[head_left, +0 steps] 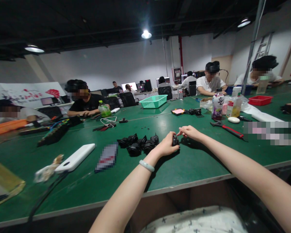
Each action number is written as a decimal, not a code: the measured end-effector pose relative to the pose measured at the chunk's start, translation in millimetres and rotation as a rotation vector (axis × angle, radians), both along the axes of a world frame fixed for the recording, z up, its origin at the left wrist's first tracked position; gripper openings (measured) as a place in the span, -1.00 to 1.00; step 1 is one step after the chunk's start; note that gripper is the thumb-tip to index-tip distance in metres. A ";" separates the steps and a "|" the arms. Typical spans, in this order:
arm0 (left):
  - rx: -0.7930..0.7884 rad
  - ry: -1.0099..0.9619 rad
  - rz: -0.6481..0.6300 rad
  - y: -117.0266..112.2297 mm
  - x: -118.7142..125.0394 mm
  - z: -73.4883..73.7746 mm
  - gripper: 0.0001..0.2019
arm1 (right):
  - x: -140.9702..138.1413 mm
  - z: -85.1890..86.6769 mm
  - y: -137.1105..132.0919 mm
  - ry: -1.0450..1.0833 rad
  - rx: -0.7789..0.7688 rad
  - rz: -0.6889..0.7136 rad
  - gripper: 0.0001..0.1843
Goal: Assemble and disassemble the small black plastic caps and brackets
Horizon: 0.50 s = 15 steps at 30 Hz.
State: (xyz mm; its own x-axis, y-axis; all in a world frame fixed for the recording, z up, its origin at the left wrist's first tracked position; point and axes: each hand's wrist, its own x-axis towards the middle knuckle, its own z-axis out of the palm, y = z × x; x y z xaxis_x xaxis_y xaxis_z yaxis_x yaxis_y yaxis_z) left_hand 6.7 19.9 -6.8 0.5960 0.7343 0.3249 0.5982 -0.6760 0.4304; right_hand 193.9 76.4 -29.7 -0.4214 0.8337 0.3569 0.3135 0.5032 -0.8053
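My left hand [168,144], with a pale bangle at its wrist, is closed around a small black part [175,141] just above the green table [194,171]. Its exact kind is hard to tell, as the fingers cover much of it. Close on its right is my right hand [190,132], thumb and forefinger brought together at the part's upper edge. Whatever they pinch, if anything, is too small to make out. Left of my left hand lies a cluster of several similar black parts [134,149] with rounded fronts.
A white power bank [76,157] with a black cable and a blurred dark packet [107,157] lie to the left. Red-handled pliers [229,130] and bottles [217,106] are at right. A green basket [154,102] stands farther back. Co-workers sit around the table.
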 end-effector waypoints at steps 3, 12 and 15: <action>-0.004 -0.001 0.005 0.2 -0.3 -0.5 -0.55 | -0.6 -1.0 -0.7 0.011 -0.029 0.024 -0.40; 0.014 0.015 -0.002 0.3 -0.7 -0.3 -0.54 | -1.3 -2.0 0.6 -0.005 0.005 -0.006 -0.41; 0.022 0.023 -0.005 0.7 -0.9 -0.7 -0.54 | -1.4 -1.3 -0.2 0.009 0.023 0.009 -0.42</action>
